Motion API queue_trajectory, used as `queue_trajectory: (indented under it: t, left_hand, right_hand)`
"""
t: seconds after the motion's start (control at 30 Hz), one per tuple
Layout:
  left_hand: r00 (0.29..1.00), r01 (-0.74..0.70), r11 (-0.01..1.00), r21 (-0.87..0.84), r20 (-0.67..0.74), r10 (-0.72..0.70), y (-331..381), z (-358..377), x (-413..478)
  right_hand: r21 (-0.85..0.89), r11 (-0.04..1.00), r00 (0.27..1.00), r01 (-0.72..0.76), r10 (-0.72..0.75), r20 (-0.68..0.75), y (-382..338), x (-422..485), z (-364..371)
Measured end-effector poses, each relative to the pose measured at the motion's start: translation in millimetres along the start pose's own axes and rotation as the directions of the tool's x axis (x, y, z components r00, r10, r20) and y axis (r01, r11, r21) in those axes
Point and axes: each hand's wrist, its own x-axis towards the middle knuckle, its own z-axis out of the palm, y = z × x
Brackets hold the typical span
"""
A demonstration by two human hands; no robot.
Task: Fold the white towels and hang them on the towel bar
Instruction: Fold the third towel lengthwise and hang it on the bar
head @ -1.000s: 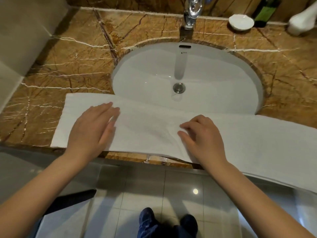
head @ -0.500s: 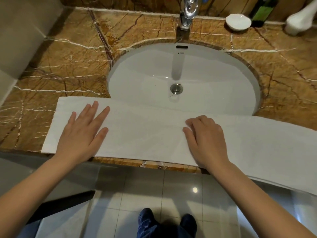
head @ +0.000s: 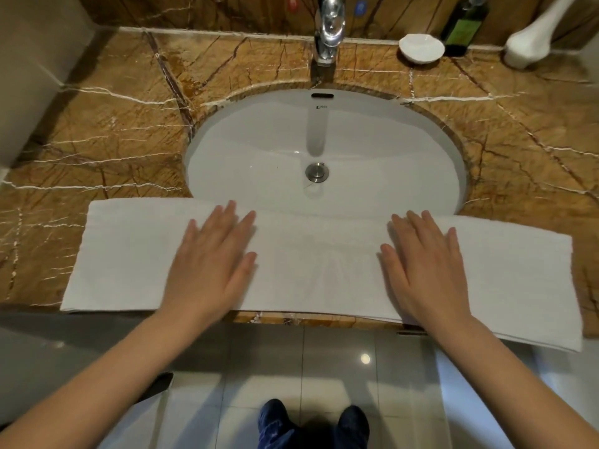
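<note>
Resting flat on a towel [head: 129, 254], both hands lie palm down with fingers straight and slightly spread. The towel, white and folded into a long band, lies along the near edge of a brown marble counter [head: 113, 134], running left to right. Its middle covers the near rim of the sink [head: 259, 150] (a white oval basin set into the counter), and its right end overhangs the counter's near edge a little.

The left hand [head: 210, 264] sits left of the towel's centre, fingertips reaching the towel's far edge. The right hand [head: 424, 270] sits right of centre, well apart from the left, its wrist over the towel's near edge. Neither hand grips the cloth. Faint creases show in the towel between them.

At the far side of the sink stands a chrome tap [head: 329, 24], and a round drain [head: 317, 172] sits at the basin's bottom. On the far right of the counter are a small white dish [head: 421, 48], a dark green bottle [head: 463, 27] just beside it, and a white object [head: 531, 40] whose kind cannot be told.

Nearest of all, bare forearms reach in over a glossy tiled floor [head: 259, 367], where two dark blue shoes [head: 275, 422] point toward the counter.
</note>
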Motion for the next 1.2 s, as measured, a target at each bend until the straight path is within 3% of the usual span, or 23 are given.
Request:
queue_trajectory:
  t: [0.17, 0.3, 0.63, 0.77, 0.9, 1.2]
  left_hand:
    - [0.988, -0.151, 0.988, 0.009, 0.037, 0.151, 70, 25, 29]
    - [0.99, -0.126, 0.986, 0.107, 0.084, 0.117, 69, 43, 33]
    - [0.99, -0.11, 0.986, 0.129, 0.099, 0.097, 79, 41, 29]
    - [0.976, -0.209, 0.973, 0.095, 0.09, 0.201, 110, 44, 35]
    - [0.962, -0.261, 0.958, 0.119, 0.117, 0.247, 127, 54, 44]
    - [0.971, -0.216, 0.972, 0.088, 0.122, 0.205, 132, 59, 35]
  right_hand:
    - [-0.057, 0.998, 0.997, -0.022, 0.026, 0.069, 11, -6, 4]
    - [-0.018, 0.999, 0.997, -0.036, 0.037, 0.07, 20, -7, 10]
    - [0.025, 0.999, 0.993, 0.048, -0.051, 0.103, 35, -6, 7]
    - [0.032, 0.999, 0.999, -0.043, 0.042, 0.018, 54, -11, 2]
    - [0.004, 0.989, 0.989, -0.148, 0.148, 0.03, 84, -14, -3]
    - [-0.049, 0.992, 0.99, -0.113, 0.117, 0.084, 96, -10, -8]
